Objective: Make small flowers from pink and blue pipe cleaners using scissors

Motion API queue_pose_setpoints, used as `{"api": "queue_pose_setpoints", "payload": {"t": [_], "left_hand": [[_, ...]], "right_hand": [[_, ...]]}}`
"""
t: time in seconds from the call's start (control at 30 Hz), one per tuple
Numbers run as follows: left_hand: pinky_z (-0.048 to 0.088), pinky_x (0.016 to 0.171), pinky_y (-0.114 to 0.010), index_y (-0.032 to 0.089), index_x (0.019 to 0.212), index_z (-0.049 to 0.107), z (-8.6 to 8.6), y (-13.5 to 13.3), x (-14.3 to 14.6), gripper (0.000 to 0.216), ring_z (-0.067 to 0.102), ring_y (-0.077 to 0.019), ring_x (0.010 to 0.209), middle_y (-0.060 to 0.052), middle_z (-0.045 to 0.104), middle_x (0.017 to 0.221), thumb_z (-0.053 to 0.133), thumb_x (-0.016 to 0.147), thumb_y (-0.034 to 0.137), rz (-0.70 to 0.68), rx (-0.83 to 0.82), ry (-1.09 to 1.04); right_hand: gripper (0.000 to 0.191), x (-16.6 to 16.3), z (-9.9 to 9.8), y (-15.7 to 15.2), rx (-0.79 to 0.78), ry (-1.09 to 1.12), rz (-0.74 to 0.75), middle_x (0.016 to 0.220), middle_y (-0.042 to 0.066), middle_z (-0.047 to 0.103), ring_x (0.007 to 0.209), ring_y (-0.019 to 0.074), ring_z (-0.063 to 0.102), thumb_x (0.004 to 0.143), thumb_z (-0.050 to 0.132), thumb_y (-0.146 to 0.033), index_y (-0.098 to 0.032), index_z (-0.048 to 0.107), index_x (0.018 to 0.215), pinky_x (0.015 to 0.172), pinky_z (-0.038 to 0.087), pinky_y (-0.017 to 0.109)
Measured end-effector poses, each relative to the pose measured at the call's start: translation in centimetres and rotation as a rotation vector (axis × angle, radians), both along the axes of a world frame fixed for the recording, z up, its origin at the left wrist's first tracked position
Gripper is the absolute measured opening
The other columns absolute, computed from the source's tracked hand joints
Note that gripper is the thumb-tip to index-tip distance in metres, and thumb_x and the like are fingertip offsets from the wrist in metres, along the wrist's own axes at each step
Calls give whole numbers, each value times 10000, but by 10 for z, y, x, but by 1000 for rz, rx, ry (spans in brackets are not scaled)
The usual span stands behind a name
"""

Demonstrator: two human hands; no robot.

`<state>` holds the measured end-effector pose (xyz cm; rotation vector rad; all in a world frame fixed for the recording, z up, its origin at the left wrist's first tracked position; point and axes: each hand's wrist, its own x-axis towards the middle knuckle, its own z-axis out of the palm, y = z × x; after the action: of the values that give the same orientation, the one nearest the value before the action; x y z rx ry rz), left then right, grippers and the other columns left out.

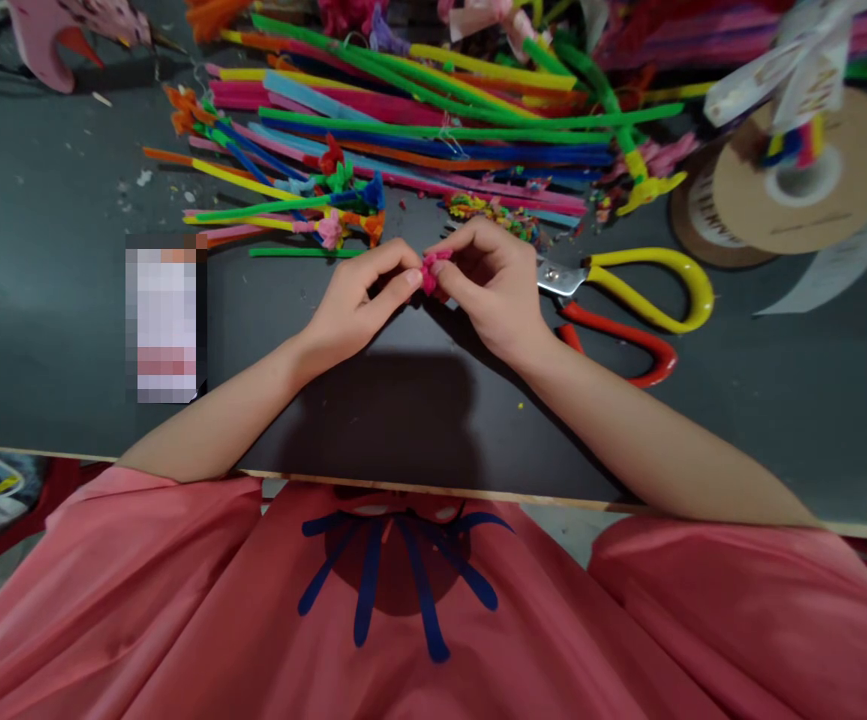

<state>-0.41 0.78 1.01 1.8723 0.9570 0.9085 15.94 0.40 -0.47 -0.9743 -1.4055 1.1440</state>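
Between my fingertips is a small pink pipe-cleaner flower (431, 270), its loops bunched tightly. My left hand (362, 300) pinches it from the left with thumb and forefinger. From the other side, the thumb and fingers of my right hand (497, 285) close on it too. Part of the flower is hidden behind the fingers. Just right of my right hand lie scissors (650, 290) with one yellow and one red handle, their blades partly covered by that hand. A green pipe cleaner (302, 253) lies on the table beyond my left hand.
Loose pipe cleaners (433, 130) in many colours spread across the back. Finished pipe-cleaner flowers (335, 200) lie in front of them. A ribbon spool (823, 190) sits at right, a blurred-out phone-like object (167, 325) at left, and a pink glue gun (65, 40) at back left.
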Motion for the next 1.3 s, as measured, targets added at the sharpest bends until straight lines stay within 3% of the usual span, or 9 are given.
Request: {"api": "queue_pose_setpoints", "payload": {"t": [0.6,0.73,0.87,1.1,1.3], "left_hand": [[373,591,-174,181,743,560,0,3,-2,240,479,-12,594,36,545,625,470,903,336,-42,-78,-50],[370,573,-170,186,743,571,-3,4,0,222,473,-3,576,47,545,614,487,898,320,30,-69,-117],[373,575,-190,190,739,569,-5,4,1,215,474,-12,580,47,546,623,505,888,332,95,-98,-155],[369,573,-210,192,741,554,-5,5,-1,228,463,-22,576,43,534,623,493,891,353,67,-105,-147],[359,565,-212,194,742,549,-4,3,1,241,478,-43,606,31,542,648,487,885,377,40,-52,-12]], "right_hand": [[190,1,0,-1,-26,58,47,686,-45,613,575,42,567,796,653,-371,-189,600,779,518,486,198],[180,2,2,-1,-13,40,42,828,-21,641,708,62,604,823,623,-372,-205,628,887,614,512,217],[301,2,2,-2,13,14,79,935,-14,631,813,81,604,783,665,-401,-233,594,1023,668,518,225],[274,3,2,-2,-38,25,86,934,-7,642,801,89,617,781,665,-402,-227,611,986,646,522,229],[233,3,3,-1,-32,36,57,958,11,667,895,124,640,806,635,-405,-227,641,954,839,539,307]]}}
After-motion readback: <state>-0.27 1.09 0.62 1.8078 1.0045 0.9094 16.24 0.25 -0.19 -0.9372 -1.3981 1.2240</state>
